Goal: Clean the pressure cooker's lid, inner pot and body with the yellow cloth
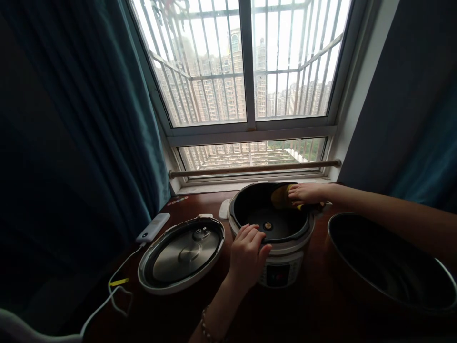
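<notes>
An electric pressure cooker stands upright on the table, its top open. A small round metal centre shows on the dark floor inside it. My left hand is closed over the near rim, fingers on the inside and thumb outside. At the far right of the opening, my right hand is closed on a yellow cloth that lies against the inner wall. Part of the cloth is hidden under the fingers. A dark inner pot sits to the right, below my right forearm.
The cooker's round lid lies at the left with its metal underside up. Behind it rests a white power bank with a white cable. A barred window and a rail are behind the table; a blue curtain hangs left.
</notes>
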The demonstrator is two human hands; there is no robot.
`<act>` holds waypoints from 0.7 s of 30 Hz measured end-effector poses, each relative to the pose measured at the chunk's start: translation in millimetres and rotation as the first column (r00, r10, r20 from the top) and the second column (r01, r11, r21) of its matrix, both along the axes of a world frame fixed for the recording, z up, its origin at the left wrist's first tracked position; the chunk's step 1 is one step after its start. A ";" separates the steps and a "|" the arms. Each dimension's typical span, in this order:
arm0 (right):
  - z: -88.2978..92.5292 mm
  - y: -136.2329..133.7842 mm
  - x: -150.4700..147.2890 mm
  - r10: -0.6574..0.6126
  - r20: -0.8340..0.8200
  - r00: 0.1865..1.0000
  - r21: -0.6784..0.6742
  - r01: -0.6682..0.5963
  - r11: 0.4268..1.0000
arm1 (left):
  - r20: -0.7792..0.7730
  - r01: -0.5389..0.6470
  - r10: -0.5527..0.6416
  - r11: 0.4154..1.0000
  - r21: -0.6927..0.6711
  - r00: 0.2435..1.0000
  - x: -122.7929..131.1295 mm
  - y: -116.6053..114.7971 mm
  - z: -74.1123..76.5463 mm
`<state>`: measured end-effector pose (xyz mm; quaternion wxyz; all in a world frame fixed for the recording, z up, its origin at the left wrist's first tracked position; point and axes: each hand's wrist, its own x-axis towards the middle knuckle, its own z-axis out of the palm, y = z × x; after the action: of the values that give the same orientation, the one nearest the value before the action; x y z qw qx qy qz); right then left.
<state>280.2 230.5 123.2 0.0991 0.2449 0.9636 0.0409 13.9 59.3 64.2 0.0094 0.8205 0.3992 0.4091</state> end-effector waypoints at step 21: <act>-8.8 25.7 -30.8 -0.341 -0.320 0.884 -0.034 0.349 0.937 | 0.029 0.013 -0.013 1.000 0.000 0.999 1.3 2.9 0.5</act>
<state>249.4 256.2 114.4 -0.0563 0.4166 0.9073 -0.0057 15.2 62.3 64.7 0.0178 0.8171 0.3935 0.4210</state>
